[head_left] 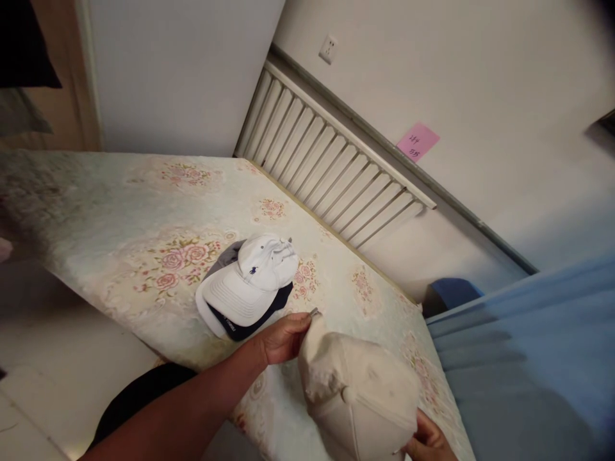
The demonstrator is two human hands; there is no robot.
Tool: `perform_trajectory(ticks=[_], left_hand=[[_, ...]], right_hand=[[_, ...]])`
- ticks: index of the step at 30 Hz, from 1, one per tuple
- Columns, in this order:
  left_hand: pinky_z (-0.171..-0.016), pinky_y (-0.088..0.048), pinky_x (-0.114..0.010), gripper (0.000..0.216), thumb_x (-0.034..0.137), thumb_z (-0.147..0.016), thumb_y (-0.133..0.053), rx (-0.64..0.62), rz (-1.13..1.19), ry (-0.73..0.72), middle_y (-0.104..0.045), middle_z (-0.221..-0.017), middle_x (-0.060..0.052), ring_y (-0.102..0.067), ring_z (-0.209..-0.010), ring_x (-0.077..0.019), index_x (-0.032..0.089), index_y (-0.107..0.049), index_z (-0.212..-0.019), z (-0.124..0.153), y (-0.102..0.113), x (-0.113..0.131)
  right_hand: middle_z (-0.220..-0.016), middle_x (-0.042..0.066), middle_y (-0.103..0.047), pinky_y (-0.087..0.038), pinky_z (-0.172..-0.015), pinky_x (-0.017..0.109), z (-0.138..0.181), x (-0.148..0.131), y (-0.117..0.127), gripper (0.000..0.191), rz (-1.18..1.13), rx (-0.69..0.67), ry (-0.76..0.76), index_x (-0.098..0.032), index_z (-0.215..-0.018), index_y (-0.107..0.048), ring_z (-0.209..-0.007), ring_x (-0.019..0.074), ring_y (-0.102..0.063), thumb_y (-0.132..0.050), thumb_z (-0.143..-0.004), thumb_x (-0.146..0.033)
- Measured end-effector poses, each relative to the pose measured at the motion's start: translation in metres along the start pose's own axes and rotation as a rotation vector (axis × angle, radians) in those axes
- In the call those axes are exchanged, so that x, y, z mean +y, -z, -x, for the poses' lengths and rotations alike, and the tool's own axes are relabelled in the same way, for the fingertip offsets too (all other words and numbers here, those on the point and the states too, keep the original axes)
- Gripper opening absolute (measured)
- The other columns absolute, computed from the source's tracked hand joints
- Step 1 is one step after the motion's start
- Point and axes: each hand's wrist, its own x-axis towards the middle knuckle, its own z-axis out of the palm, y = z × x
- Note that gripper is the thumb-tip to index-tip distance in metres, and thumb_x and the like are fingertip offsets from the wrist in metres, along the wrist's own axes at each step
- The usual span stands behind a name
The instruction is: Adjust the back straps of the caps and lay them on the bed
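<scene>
My left hand (283, 338) is closed on the back strap of a beige baseball cap (360, 390), pinching it by the small metal buckle. My right hand (427, 442) grips the same cap at its lower edge near the brim; only part of that hand shows at the frame's bottom. The cap hangs just above a floral-patterned mattress (144, 218). To the left of my left hand lies a stack of caps: a white cap (252, 278) on top, a dark navy cap (254, 320) beneath it, and a grey cap (225, 256) at the bottom.
A white radiator (331, 166) runs along the wall behind the mattress. A wall socket (328, 48) and a pink sticky note (417, 141) are on the wall. Blue fabric (528, 358) fills the right side. Pale floor (48, 358) lies at the left.
</scene>
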Motion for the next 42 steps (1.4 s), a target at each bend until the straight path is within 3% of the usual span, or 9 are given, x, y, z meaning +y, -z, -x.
perform_trajectory(ticks=[6, 12, 19, 22, 25, 29, 36, 39, 42], left_hand=[[-0.075, -0.041, -0.026, 0.027, 0.029, -0.072, -0.072, -0.068, -0.046, 0.015, -0.066, -0.087, -0.007, -0.060, -0.076, -0.0151, 0.012, -0.066, -0.092, 0.001, 0.000, 0.001], [-0.071, -0.043, -0.028, 0.024, 0.024, -0.066, -0.073, 0.051, -0.148, -0.001, -0.065, -0.076, -0.003, -0.059, -0.073, -0.0170, 0.012, -0.065, -0.085, -0.006, 0.006, -0.002], [-0.070, -0.043, -0.028, 0.027, 0.029, -0.069, -0.073, 0.094, -0.166, -0.028, -0.065, -0.079, -0.004, -0.058, -0.071, -0.0158, 0.012, -0.064, -0.088, -0.006, 0.003, 0.001], [-0.073, -0.042, -0.028, 0.029, 0.031, -0.072, -0.071, 0.074, -0.122, -0.088, -0.064, -0.082, -0.005, -0.058, -0.075, -0.0156, 0.014, -0.062, -0.093, -0.003, -0.003, 0.005], [-0.075, -0.040, -0.025, 0.026, 0.029, -0.073, -0.070, 0.052, -0.136, -0.174, -0.062, -0.084, -0.003, -0.056, -0.077, -0.0139, 0.016, -0.060, -0.093, -0.003, -0.005, 0.009], [-0.071, -0.036, -0.022, 0.011, 0.020, -0.072, -0.064, 0.074, -0.472, -0.275, -0.057, -0.077, 0.001, -0.049, -0.074, -0.0115, 0.015, -0.060, -0.080, -0.007, -0.003, 0.010], [-0.058, -0.030, -0.021, 0.003, 0.017, -0.067, -0.054, 0.117, -1.052, -0.171, -0.047, -0.064, 0.005, -0.043, -0.064, -0.0103, 0.015, -0.054, -0.069, -0.010, 0.002, 0.002], [-0.057, -0.030, -0.020, 0.005, 0.019, -0.066, -0.054, 0.099, -1.089, -0.147, -0.045, -0.064, 0.006, -0.043, -0.064, -0.0101, 0.016, -0.053, -0.070, -0.010, 0.004, 0.002], [-0.058, -0.031, -0.020, 0.008, 0.024, -0.070, -0.055, 0.076, -1.078, -0.131, -0.047, -0.066, 0.005, -0.043, -0.065, -0.0100, 0.016, -0.053, -0.071, -0.012, 0.006, 0.000]], right_hand=[[-0.079, 0.006, -0.072, -0.050, -0.073, 0.037, 0.001, -0.040, -0.013, 0.042, 0.127, -0.064, 0.016, -0.023, -0.094, -0.073, -0.077, 0.0275, -0.066, -0.080, -0.055, -0.038], [-0.079, 0.007, -0.071, -0.049, -0.074, 0.038, -0.007, -0.028, -0.026, 0.046, 0.056, -0.252, 0.011, -0.023, -0.097, -0.072, -0.075, 0.0265, -0.066, -0.079, -0.056, -0.043], [-0.079, 0.005, -0.068, -0.047, -0.075, 0.033, -0.003, -0.055, -0.036, 0.027, 0.384, -0.195, 0.101, -0.022, -0.093, -0.072, -0.079, 0.0239, -0.062, -0.069, -0.072, -0.039], [-0.077, 0.003, -0.066, -0.046, -0.071, 0.029, -0.010, -0.080, -0.026, 0.017, 0.642, -0.080, 0.332, -0.023, -0.087, -0.072, -0.077, 0.0217, -0.060, -0.065, -0.076, -0.034], [-0.082, 0.004, -0.065, -0.045, -0.072, 0.031, -0.026, -0.094, -0.010, 0.016, 0.903, 0.034, 0.704, -0.024, -0.091, -0.069, -0.079, 0.0214, -0.058, -0.057, -0.081, -0.024], [-0.086, 0.005, -0.068, -0.040, -0.086, 0.041, -0.055, -0.072, 0.001, 0.023, 1.158, 0.228, 1.081, -0.024, -0.089, -0.067, -0.087, 0.0231, -0.057, -0.049, -0.082, -0.012], [-0.092, 0.007, -0.067, -0.046, -0.082, 0.035, -0.066, 0.028, -0.006, 0.030, 1.161, 0.136, 0.708, -0.022, -0.085, -0.066, -0.093, 0.0220, -0.057, -0.042, -0.076, -0.007], [-0.099, 0.007, -0.067, -0.046, -0.086, 0.034, -0.054, 0.035, -0.002, 0.035, 1.051, 0.174, 0.610, -0.021, -0.088, -0.067, -0.097, 0.0211, -0.059, -0.038, -0.074, -0.009], [-0.093, 0.005, -0.069, -0.048, -0.078, 0.031, -0.044, 0.017, -0.007, 0.031, 0.943, 0.187, 0.442, -0.020, -0.093, -0.065, -0.086, 0.0203, -0.063, -0.038, -0.079, -0.017]])
